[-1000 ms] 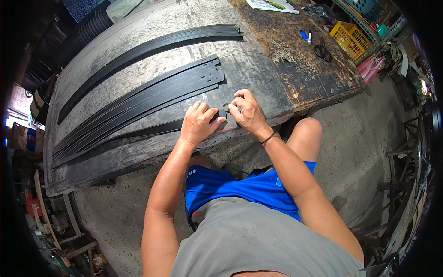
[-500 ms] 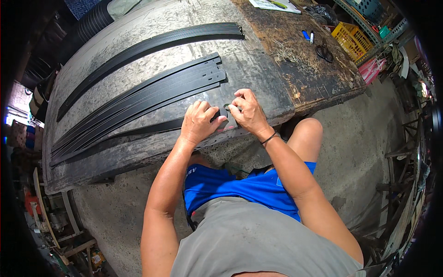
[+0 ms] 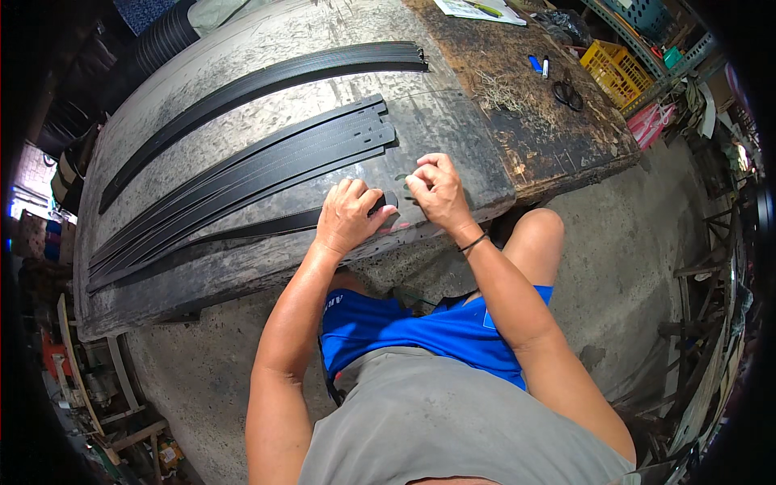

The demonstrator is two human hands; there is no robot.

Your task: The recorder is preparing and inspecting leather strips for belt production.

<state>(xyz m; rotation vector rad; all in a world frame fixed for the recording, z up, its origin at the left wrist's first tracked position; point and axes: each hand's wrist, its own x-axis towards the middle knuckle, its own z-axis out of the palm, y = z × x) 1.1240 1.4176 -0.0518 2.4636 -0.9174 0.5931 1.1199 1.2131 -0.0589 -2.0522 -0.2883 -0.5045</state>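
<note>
My left hand [image 3: 349, 214] grips the end of a long black strap [image 3: 279, 224] lying along the near edge of the grey tabletop [image 3: 469, 145], pressing it down. Just to its right, my right hand [image 3: 439, 192] is closed, with curled fingertips pinching a small dark object [image 3: 404, 179], too small to name, a little apart from the strap's end. Beyond both hands lies a fanned stack of flat black straps [image 3: 323, 137] with slots at their right ends. Further back, a narrower bundle of black straps [image 3: 242, 87] curves across the table.
On the darker wooden board [image 3: 574, 145] at right lie black scissors [image 3: 567, 94], a blue tool [image 3: 535, 63], a marker [image 3: 546, 67] and papers [image 3: 477, 10]. A yellow crate [image 3: 616, 71] stands on shelving beyond. Black rolls [image 3: 153, 44] are at the back left.
My right hand has shifted slightly up and to the right, widening the gap between its fingers and the strap end. My left hand stays in place on the strap.
</note>
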